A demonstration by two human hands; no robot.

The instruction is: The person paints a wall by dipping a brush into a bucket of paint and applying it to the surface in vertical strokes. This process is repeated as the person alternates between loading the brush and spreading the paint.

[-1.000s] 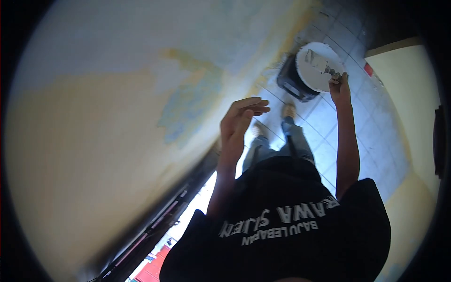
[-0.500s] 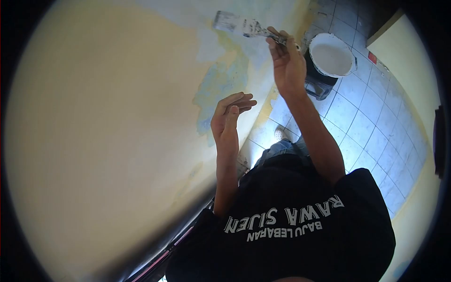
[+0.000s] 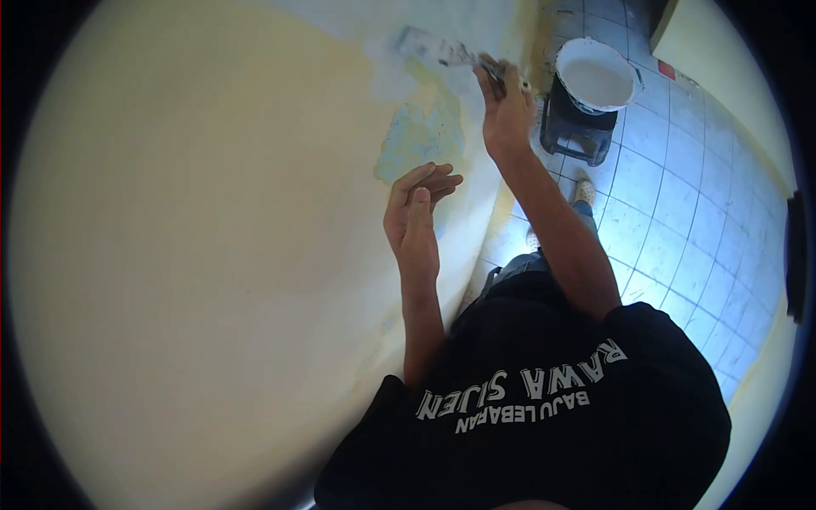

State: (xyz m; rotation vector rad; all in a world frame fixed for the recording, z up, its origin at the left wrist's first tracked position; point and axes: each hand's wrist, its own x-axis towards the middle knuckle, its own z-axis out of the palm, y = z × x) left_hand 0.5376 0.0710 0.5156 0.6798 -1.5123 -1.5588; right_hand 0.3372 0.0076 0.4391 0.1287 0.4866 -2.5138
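A paint-smeared paintbrush (image 3: 442, 49) is gripped by its handle in my right hand (image 3: 510, 115), its broad whitish end pointing left across the upper wall and slightly blurred. My left hand (image 3: 414, 208) holds nothing; its fingers are bent loosely and the thumb lies along the palm side. It is raised in front of the wall (image 3: 229, 229), overlapping the lower edge of a bluish, mottled patch (image 3: 421, 140) in this view. Around that patch the wall is cream and yellow, with a paler whitish area above.
A white basin (image 3: 595, 75) with pale contents stands on a dark plastic stool (image 3: 580, 136) to the right. Light tiles cover the floor (image 3: 663, 204). My shoe (image 3: 585, 191) shows below the stool. Another wall edge (image 3: 718, 51) rises at the upper right.
The view has shifted, with basin and stool now higher and more of the stool visible. My right hand and paintbrush sit slightly lower and leftward. One shoe has come forward on the tiles.
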